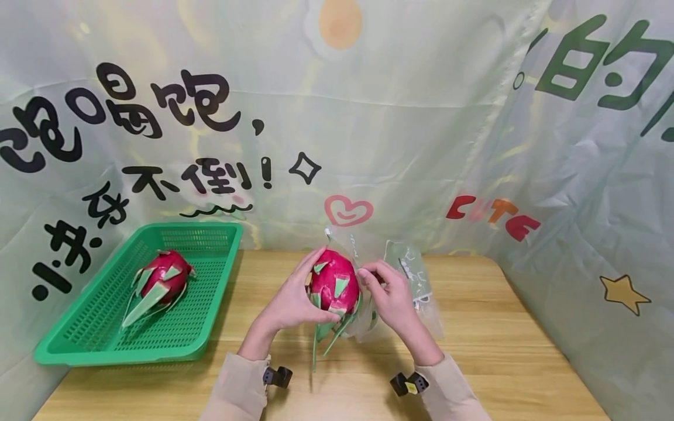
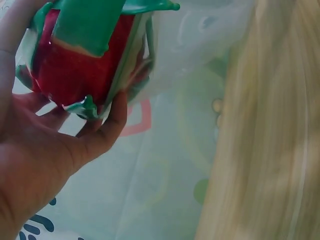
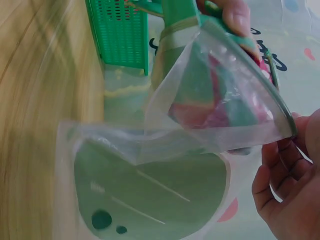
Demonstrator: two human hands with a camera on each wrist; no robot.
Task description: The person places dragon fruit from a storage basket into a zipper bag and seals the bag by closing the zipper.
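Over the table (image 1: pixel 474 310), the left hand (image 1: pixel 293 299), fingers spread and curved, holds the fruit (image 1: pixel 333 279) against the bag (image 3: pixel 180 142), whose edge the right hand (image 1: pixel 392 297) pinches between thumb and fingers.

At nine o'clock on the light-brown wooden table (image 1: pixel 474 327): green rectangular perforated plastic basket (image 1: pixel 207 275), containing one red, green-scaled ovoid fruit (image 1: pixel 171 275). A similar second fruit (image 1: pixel 333 278) sits between left hand (image 1: pixel 295 299) and right hand (image 1: pixel 388 294); clear, green-printed plastic bag (image 1: pixel 413 272) at its three o'clock. Pale printed fabric (image 1: pixel 379 146) behind, at twelve.
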